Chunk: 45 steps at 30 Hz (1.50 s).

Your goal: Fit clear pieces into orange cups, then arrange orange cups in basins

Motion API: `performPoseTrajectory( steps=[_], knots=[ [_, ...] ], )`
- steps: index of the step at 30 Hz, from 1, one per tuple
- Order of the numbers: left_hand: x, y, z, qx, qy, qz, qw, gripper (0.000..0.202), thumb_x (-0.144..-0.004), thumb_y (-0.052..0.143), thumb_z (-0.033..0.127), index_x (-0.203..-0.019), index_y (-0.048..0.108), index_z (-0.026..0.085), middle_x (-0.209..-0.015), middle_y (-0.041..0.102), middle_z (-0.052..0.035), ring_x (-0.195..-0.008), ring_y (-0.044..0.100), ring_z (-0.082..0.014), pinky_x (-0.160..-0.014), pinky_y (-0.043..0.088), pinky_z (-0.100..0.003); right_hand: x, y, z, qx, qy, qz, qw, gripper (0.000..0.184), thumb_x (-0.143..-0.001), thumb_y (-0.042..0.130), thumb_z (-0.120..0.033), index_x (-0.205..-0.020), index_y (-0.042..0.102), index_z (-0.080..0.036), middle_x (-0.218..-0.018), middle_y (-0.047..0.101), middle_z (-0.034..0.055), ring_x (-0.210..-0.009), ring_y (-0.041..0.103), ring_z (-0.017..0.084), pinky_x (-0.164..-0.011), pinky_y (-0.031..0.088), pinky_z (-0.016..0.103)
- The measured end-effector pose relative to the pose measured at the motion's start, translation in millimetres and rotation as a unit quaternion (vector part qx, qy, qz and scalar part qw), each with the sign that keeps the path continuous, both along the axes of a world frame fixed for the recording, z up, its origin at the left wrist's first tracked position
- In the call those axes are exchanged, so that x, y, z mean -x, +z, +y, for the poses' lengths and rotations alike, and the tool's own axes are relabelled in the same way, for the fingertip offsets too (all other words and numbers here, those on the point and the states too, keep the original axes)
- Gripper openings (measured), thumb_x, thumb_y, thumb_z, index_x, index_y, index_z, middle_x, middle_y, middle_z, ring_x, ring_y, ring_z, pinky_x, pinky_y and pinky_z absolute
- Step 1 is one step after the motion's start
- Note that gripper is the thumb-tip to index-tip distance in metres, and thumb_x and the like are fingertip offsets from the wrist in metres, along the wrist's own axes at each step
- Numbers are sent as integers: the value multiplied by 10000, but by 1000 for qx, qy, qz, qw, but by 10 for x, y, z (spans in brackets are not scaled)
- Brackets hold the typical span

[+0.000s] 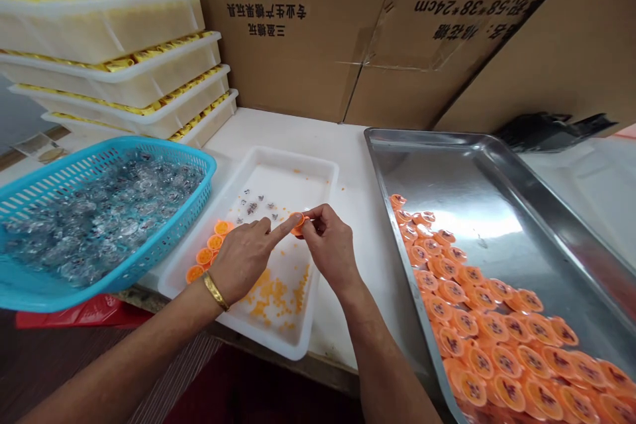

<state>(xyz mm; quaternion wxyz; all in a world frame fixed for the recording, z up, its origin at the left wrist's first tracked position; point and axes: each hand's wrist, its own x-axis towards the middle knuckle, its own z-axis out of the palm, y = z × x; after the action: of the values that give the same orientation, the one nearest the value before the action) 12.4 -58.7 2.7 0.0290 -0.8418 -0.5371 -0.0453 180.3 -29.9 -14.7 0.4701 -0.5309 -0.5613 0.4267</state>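
My right hand (328,238) pinches a small round orange cup (298,225) between thumb and fingers, above the white plastic tray (313,169). From the left, my left hand (246,255) reaches in and its index finger rests on the cup's top. The other left fingers are curled under, and whatever they may hold is hidden. Several orange cups (214,242) line the tray's left side, beside my left hand. Small dark-and-clear pieces (252,208) lie toward the tray's far half. Yellow-orange bits (271,291) are scattered in the near half.
At left stands a blue basket (199,195) of clear plastic pieces (106,212). Behind it rise stacked white trays (173,76) with yellow packets. A metal tray (432,152) on the right holds many orange cups with printed lids (494,328). Cardboard boxes (308,66) wall the back.
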Motion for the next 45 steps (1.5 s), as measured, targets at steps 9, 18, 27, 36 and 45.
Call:
performPoseTrajectory(
  steps=[9,18,27,36,45],
  knots=[
    [51,-4,-41,21,58,-154,986,483,-885,396,146,-1346,441,282,-810,587,-28,-673,533,-155,-618,401,-275,-8,-13,4,12,-10,28,999,50,-786,522,-244,-790,556,-209,-712,653,-13,-660,659,155,-585,548,267],
    [-52,255,146,322,204,-758,528,246,-745,653,179,-983,661,120,-775,661,-49,-652,635,-111,-581,485,-193,6,23,35,40,5,136,990,58,-759,548,-230,-795,553,-184,-801,667,6,-695,658,149,-651,588,308],
    [-86,205,121,362,223,-813,399,249,-790,615,114,-1033,642,155,-771,653,-21,-668,655,-104,-570,525,-159,9,79,9,40,20,154,987,70,-755,541,-227,-803,566,-181,-845,675,16,-703,651,142,-658,589,305],
    [-134,135,156,356,252,-830,347,168,-789,611,98,-948,658,122,-706,627,-17,-632,614,-70,-517,493,-116,9,80,12,44,21,138,989,83,-745,556,-242,-793,577,-178,-824,674,17,-662,649,139,-632,586,293],
    [-360,107,180,298,259,-832,391,126,-744,635,74,-863,643,115,-741,667,-21,-642,636,-74,-541,495,-128,23,61,-7,19,12,122,992,83,-771,527,-206,-832,580,-185,-815,677,7,-686,656,139,-676,577,307]
  ],
)
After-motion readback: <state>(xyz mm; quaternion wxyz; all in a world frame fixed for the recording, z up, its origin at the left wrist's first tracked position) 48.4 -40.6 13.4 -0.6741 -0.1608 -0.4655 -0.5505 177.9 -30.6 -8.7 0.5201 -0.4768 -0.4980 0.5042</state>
